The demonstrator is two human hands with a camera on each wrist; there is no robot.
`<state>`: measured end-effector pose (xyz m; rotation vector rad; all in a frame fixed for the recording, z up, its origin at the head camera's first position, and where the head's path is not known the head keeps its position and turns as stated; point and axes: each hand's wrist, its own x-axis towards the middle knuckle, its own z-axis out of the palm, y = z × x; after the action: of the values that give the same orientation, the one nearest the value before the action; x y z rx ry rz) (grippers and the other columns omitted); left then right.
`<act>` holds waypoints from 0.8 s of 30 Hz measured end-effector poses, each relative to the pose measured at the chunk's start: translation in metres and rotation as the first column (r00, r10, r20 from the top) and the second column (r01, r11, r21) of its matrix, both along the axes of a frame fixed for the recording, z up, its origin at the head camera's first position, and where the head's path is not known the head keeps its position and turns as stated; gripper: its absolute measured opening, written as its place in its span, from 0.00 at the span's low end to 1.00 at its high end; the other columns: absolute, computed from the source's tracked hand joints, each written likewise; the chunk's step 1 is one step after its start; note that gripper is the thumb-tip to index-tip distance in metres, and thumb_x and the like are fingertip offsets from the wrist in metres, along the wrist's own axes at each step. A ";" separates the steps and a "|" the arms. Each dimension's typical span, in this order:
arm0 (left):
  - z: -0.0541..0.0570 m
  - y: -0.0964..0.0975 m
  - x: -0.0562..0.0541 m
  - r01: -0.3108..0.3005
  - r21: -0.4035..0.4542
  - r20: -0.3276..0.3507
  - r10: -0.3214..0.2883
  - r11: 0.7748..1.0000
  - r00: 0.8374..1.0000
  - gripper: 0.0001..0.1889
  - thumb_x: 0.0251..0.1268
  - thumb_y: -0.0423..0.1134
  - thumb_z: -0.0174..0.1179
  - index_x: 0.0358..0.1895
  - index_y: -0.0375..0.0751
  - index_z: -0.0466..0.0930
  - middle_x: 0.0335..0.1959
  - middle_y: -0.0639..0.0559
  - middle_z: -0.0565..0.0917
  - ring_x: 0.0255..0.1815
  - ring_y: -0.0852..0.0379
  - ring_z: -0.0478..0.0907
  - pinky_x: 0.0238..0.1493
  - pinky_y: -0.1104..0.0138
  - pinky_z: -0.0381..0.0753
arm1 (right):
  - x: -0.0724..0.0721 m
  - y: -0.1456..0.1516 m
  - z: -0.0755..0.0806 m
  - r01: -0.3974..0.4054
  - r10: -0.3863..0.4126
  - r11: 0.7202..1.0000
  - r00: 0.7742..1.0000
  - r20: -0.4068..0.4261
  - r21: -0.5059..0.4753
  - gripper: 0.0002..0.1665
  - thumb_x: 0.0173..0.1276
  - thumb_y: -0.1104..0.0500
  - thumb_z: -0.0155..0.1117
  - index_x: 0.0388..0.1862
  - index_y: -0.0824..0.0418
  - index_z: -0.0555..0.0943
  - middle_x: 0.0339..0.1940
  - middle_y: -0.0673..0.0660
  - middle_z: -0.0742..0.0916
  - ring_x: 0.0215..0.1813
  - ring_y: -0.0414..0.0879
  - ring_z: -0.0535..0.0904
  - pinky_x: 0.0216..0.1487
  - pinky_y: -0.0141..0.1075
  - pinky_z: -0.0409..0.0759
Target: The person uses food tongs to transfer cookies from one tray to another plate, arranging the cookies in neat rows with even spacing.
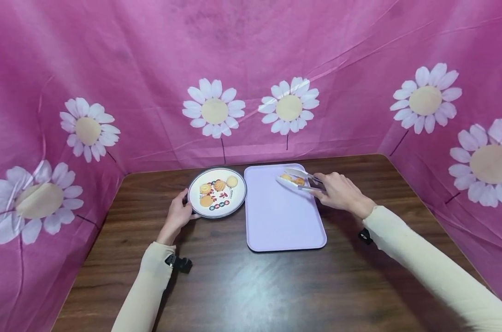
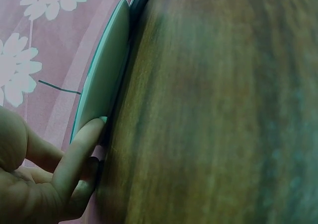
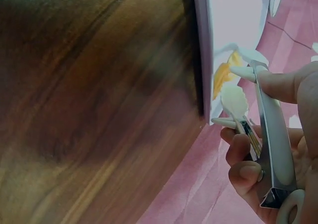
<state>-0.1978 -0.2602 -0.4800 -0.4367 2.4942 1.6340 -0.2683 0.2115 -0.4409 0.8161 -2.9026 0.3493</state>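
My left hand (image 1: 179, 213) holds the left rim of a round white plate (image 1: 234, 200) with a dark edge and printed design. Several cookies lie on it, among them a swirled cookie (image 1: 220, 185) and a pale round cookie (image 1: 232, 181). In the left wrist view, a digit of the left hand (image 2: 64, 179) touches the plate's side (image 2: 105, 75). My right hand (image 1: 338, 191) grips metal tongs (image 3: 272, 129) with pale tips. The tongs' arms stand apart on either side of orange-yellow cookies (image 1: 296, 180) on the lilac tray (image 1: 281, 221); whether they touch them I cannot tell.
Plate and tray sit side by side on a dark wooden table (image 1: 217, 286). A pink cloth (image 1: 251, 46) printed with white daisies hangs behind and along both sides. Dark straps with small devices (image 1: 180, 263) are at both wrists.
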 end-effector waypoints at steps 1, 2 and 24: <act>0.000 0.000 0.000 -0.001 -0.004 -0.001 0.001 1.000 1.000 0.33 0.81 0.28 0.37 0.86 0.37 0.43 0.84 0.30 0.53 0.55 0.46 0.82 0.42 0.73 0.93 | 0.000 0.000 0.001 -0.002 0.002 1.000 1.000 -0.002 0.004 0.28 0.68 0.47 0.73 0.57 0.67 0.82 0.26 0.58 0.85 0.25 0.48 0.75 0.21 0.44 0.78; 0.000 0.001 0.000 -0.001 -0.007 -0.002 0.001 1.000 1.000 0.33 0.81 0.28 0.37 0.86 0.37 0.43 0.84 0.31 0.52 0.57 0.45 0.82 0.42 0.73 0.93 | 0.001 0.001 0.002 -0.003 0.003 1.000 1.000 -0.001 0.007 0.28 0.68 0.47 0.72 0.57 0.67 0.82 0.26 0.58 0.85 0.25 0.48 0.76 0.21 0.45 0.79; -0.001 0.000 -0.001 -0.011 0.012 -0.018 0.011 1.000 1.000 0.33 0.80 0.27 0.37 0.85 0.36 0.45 0.82 0.30 0.57 0.41 0.56 0.84 0.39 0.74 0.93 | 0.014 0.000 0.010 -0.007 0.008 0.999 1.000 -0.026 0.050 0.29 0.68 0.50 0.73 0.59 0.68 0.81 0.27 0.59 0.85 0.25 0.52 0.79 0.20 0.51 0.82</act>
<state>-0.1992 -0.2605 -0.4812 -0.4373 2.4978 1.6636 -0.2543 0.2110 -0.4313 0.8326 -2.8957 0.2658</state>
